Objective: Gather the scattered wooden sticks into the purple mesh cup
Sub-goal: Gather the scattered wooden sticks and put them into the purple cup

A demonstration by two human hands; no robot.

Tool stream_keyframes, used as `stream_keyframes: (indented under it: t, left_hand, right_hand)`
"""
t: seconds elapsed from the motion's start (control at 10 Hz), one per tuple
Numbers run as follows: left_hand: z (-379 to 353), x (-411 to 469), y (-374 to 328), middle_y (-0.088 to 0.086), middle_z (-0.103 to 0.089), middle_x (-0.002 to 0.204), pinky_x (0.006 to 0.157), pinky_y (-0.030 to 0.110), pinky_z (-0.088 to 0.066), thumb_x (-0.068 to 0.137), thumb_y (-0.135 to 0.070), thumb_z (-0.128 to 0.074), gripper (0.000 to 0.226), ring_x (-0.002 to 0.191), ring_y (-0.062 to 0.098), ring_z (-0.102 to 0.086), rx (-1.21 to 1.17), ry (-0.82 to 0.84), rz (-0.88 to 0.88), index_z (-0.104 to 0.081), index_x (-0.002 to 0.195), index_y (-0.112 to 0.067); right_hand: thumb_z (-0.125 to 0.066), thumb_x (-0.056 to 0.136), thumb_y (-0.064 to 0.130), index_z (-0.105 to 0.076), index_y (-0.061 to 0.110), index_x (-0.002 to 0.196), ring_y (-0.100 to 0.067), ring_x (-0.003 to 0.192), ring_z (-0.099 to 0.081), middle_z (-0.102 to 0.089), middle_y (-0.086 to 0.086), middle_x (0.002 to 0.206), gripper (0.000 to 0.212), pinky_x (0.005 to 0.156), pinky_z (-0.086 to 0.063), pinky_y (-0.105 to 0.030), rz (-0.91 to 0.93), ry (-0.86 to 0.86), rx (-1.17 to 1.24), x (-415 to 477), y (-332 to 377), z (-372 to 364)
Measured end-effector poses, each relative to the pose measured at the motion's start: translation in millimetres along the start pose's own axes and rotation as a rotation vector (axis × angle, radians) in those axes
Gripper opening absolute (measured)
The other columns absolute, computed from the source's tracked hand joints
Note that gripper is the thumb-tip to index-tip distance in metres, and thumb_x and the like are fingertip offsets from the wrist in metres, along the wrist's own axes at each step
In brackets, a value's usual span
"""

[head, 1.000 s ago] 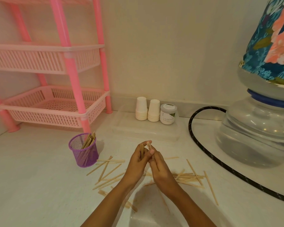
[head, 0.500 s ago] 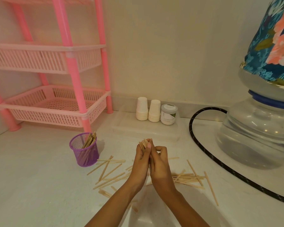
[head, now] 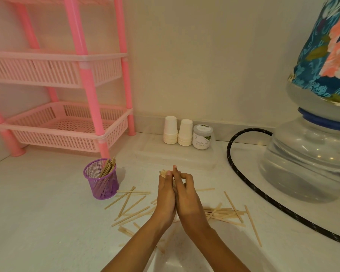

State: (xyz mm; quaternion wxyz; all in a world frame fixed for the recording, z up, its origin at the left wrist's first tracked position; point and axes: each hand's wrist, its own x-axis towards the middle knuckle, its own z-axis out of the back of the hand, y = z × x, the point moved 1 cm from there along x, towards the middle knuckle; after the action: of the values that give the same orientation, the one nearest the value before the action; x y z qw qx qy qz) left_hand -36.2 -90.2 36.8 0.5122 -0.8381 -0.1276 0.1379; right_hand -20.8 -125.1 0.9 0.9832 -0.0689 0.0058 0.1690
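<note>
Water jug [head: 310, 154] with floral cover, far right. Pink rack [head: 71, 71], back left. Black hose [head: 228, 151] curves past jug. Left hand [head: 166, 195] and right hand [head: 187, 197] pressed side by side above white counter [head: 37, 222]. Fingers of both curl round stick bundle [head: 163, 172]. Only bundle tips show. Right index points straight up. Purple mesh cup [head: 103, 185] upright, left of hands, apart, sticks leaning inside. Scattered sticks [head: 222, 213] lie flat on counter on both sides of wrists.
</note>
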Motion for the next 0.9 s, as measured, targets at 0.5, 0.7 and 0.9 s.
stream_keyframes:
  t: [0.5,0.7,0.9]
  left_hand:
    - [34.0,35.1,-67.8,-0.004,-0.037,0.064,0.061,0.021,-0.044,0.104,-0.024,-0.028,0.025,0.044,0.001,-0.043,-0.028,-0.299,-0.467,-0.043,0.083,-0.022]
    - [70.1,52.1,-130.2,-0.008,-0.037,0.069,0.049,0.012,-0.038,0.103,-0.020,-0.027,0.026,0.052,-0.002,-0.039,0.321,-0.297,-0.758,-0.036,0.081,-0.030]
    - [119.3,74.3,-144.3,-0.009,-0.041,0.075,0.055,0.019,-0.035,0.101,-0.009,-0.026,0.011,0.062,0.006,-0.040,0.929,-0.245,-0.751,-0.035,0.095,-0.012]
  right_hand:
    - [-0.037,0.098,0.022,-0.038,0.017,0.139,-0.018,0.084,-0.061,-0.043,-0.005,0.119,0.041,0.071,-0.058,-0.032,0.164,-0.679,0.916,-25.3,-62.4,20.0]
    - [-0.037,0.099,0.021,-0.032,0.027,0.140,-0.011,0.100,-0.059,-0.038,0.002,0.127,0.042,0.066,-0.057,-0.028,0.099,-0.539,0.901,-22.2,-78.7,1.7]
    - [-0.036,0.099,0.012,-0.035,0.027,0.139,-0.005,0.083,-0.059,-0.043,0.005,0.124,0.042,0.056,-0.051,-0.019,0.085,-0.521,0.875,-23.2,-83.6,-9.3]
